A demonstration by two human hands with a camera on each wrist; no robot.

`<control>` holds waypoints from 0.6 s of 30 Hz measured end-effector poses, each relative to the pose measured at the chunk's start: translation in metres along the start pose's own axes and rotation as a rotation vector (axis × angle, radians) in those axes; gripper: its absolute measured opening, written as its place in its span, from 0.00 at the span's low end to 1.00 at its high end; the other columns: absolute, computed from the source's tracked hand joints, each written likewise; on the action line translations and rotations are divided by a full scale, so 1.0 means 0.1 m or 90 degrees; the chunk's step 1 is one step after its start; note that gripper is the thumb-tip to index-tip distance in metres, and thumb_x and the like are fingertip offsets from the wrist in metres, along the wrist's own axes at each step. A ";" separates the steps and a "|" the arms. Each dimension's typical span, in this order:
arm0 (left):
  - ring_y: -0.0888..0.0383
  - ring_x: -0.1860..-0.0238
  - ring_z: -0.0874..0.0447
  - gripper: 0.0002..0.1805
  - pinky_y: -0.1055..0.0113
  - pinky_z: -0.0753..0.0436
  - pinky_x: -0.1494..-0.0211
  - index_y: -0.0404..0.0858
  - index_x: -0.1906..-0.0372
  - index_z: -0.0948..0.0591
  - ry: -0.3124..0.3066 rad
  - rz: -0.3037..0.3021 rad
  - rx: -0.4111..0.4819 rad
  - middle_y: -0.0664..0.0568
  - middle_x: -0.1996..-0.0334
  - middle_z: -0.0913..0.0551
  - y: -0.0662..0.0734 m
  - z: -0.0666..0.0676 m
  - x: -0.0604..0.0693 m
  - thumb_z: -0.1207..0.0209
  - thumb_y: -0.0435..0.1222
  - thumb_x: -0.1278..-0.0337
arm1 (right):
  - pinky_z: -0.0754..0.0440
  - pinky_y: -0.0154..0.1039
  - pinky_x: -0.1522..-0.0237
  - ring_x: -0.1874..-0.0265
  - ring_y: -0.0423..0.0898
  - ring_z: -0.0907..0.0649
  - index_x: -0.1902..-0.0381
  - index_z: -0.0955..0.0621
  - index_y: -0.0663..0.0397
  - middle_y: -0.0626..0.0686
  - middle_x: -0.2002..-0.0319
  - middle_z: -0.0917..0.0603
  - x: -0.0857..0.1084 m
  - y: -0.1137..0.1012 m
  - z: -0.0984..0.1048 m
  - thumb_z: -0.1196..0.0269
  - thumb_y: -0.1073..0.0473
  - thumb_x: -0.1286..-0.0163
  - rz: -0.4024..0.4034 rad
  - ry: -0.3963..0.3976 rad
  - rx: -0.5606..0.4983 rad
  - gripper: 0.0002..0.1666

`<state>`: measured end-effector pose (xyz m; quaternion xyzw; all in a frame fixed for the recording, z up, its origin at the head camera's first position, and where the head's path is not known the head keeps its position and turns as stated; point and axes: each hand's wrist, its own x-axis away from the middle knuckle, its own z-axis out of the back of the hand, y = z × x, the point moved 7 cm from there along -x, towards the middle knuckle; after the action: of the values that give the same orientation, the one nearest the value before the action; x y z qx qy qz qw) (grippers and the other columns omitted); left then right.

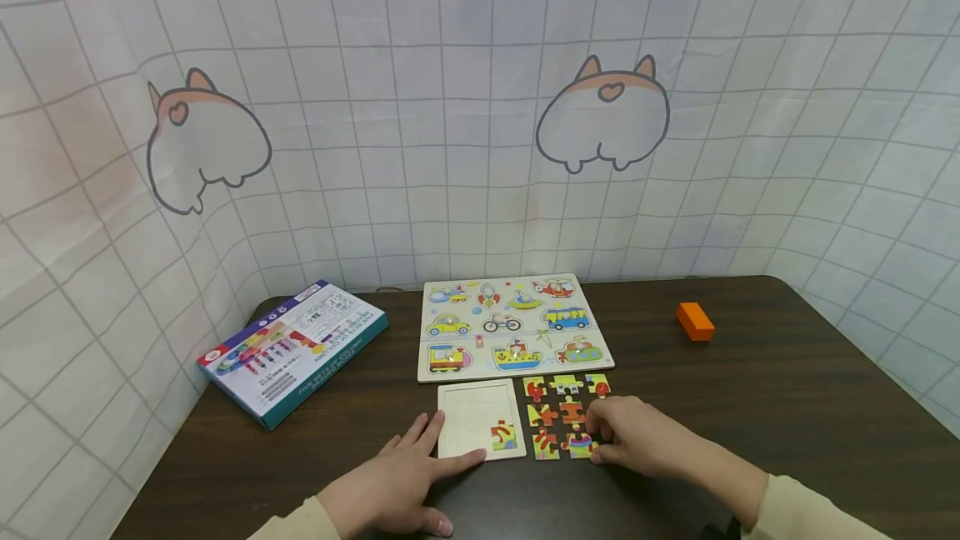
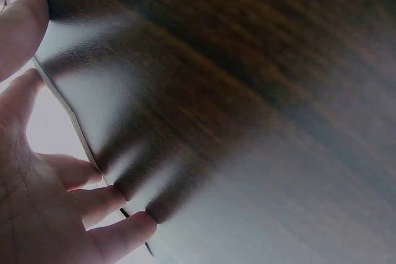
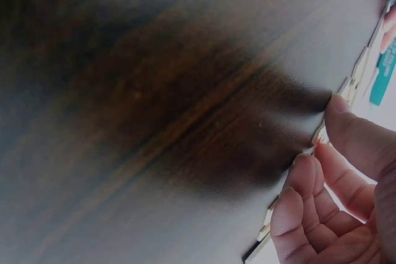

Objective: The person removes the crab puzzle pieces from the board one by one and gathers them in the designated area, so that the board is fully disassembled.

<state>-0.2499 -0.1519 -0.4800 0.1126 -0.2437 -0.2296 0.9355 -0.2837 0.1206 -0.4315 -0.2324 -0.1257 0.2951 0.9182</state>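
A small square puzzle tray (image 1: 468, 419) lies on the table, with one puzzle piece (image 1: 504, 435) in its lower right corner. My left hand (image 1: 397, 477) is spread flat beside it, with fingertips on the tray's left and lower edges. To the tray's right, several loose jigsaw pieces (image 1: 545, 415) lie in rows. My right hand (image 1: 645, 437) pinches the rainbow puzzle piece (image 1: 579, 445) at the lower right of these rows, between thumb and curled index finger. In the right wrist view, the thumb (image 3: 359, 137) and fingers meet at the pieces' edge; the grip is partly hidden.
Behind the tray lies a larger wooden vehicle puzzle board (image 1: 517, 327). At the left sits a flat teal-and-white box (image 1: 296, 348), set at an angle. An orange block (image 1: 695, 322) is at the back right. A white gridded cloth (image 1: 480, 107) hangs behind the dark table (image 1: 765, 390).
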 end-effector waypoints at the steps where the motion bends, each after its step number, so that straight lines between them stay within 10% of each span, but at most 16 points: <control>1: 0.32 0.19 0.56 0.46 0.29 0.38 0.28 0.86 0.29 0.41 -0.003 0.005 0.002 0.36 0.18 0.55 0.03 0.03 0.03 0.29 0.60 0.51 | 0.25 0.34 0.72 0.75 0.33 0.26 0.63 0.19 0.50 0.41 0.73 0.23 0.00 0.00 0.00 0.25 0.55 0.38 0.000 0.000 0.000 0.13; 7: 0.31 0.19 0.55 0.45 0.29 0.39 0.28 0.80 0.27 0.37 -0.011 0.019 0.006 0.36 0.18 0.54 0.17 0.14 0.15 0.28 0.56 0.50 | 0.25 0.34 0.72 0.75 0.34 0.26 0.63 0.19 0.50 0.41 0.73 0.22 0.00 0.00 0.00 0.25 0.55 0.38 0.002 0.001 -0.004 0.13; 18: 0.29 0.19 0.57 0.47 0.27 0.39 0.29 0.86 0.28 0.45 -0.006 -0.009 -0.012 0.36 0.17 0.59 -0.05 -0.04 -0.04 0.31 0.63 0.51 | 0.25 0.33 0.72 0.75 0.33 0.26 0.63 0.19 0.50 0.41 0.73 0.22 0.01 0.01 0.00 0.25 0.55 0.38 0.004 0.002 -0.005 0.13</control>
<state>-0.2532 -0.1539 -0.4867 0.1046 -0.2454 -0.2392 0.9336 -0.2832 0.1216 -0.4317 -0.2368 -0.1249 0.2969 0.9166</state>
